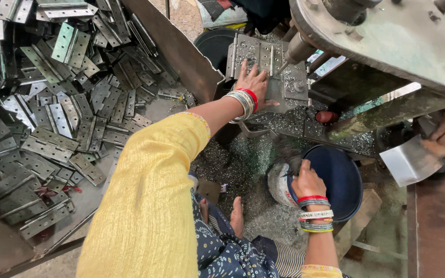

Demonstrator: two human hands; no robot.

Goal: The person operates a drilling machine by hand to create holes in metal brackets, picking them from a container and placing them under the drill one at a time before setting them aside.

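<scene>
Hinge pile (52, 118) crowds left; press head (387, 36) overhangs jig plate (266, 67); open gap between

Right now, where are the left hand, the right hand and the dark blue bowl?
left hand (253, 82), head view, back of the hand.
right hand (307, 183), head view, back of the hand.
dark blue bowl (342, 177), head view, bare inner wall.

My left hand (253, 82) presses flat on a grey steel hinge (256, 54) lying open, holes up, on the drill press's shaving-strewn table, while my right hand (307, 181) grips the rim of a dark blue round tub (342, 177) tilted on the floor below.
</scene>
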